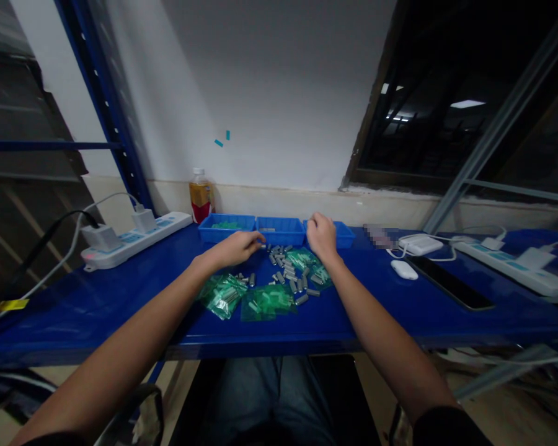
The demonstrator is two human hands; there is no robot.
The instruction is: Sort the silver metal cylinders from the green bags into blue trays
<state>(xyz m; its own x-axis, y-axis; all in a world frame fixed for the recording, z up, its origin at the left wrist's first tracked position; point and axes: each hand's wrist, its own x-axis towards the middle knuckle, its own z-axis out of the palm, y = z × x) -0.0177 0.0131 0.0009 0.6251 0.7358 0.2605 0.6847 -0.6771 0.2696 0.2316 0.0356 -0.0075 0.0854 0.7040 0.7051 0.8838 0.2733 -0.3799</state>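
Observation:
My left hand (238, 249) is closed in a pinch in front of the blue bins, with a small light piece at its fingertips that is too small to name. My right hand (322, 236) is curled at the left end of the right blue bin (346, 234); its fingertips are hidden. Between and below the hands lie several loose metal cylinders (289, 271). Green plastic bags lie around them: one under the left wrist (223, 296), one at the front (267, 303) and one near the right wrist (302, 258).
The left bin (227, 234) holds green pieces; the middle bin (279, 237) holds a few metal ones. A drink bottle (201, 197) stands behind. Power strips (134, 238) with cables lie at both sides. A phone (451, 284) and white earbud case (404, 269) lie right.

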